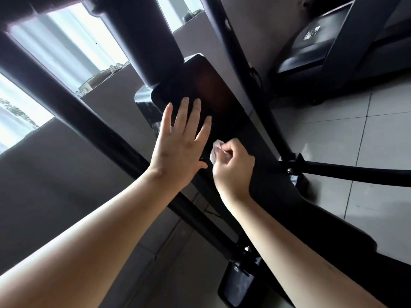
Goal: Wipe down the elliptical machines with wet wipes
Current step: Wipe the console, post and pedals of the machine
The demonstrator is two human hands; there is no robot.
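Fingers of your left hand (178, 150) lie straight and spread, flat on the elliptical machine's black housing (222, 96). Your right hand (232, 167) pinches the bunched white wet wipe (214, 152) against the housing, just beside your left thumb.

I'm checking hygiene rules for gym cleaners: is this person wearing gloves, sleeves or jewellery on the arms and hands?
No. The left hand and right hand are bare, with no gloves or rings showing. Neither wrist carries a watch or bracelet, and both forearms are uncovered to the frame's edge.
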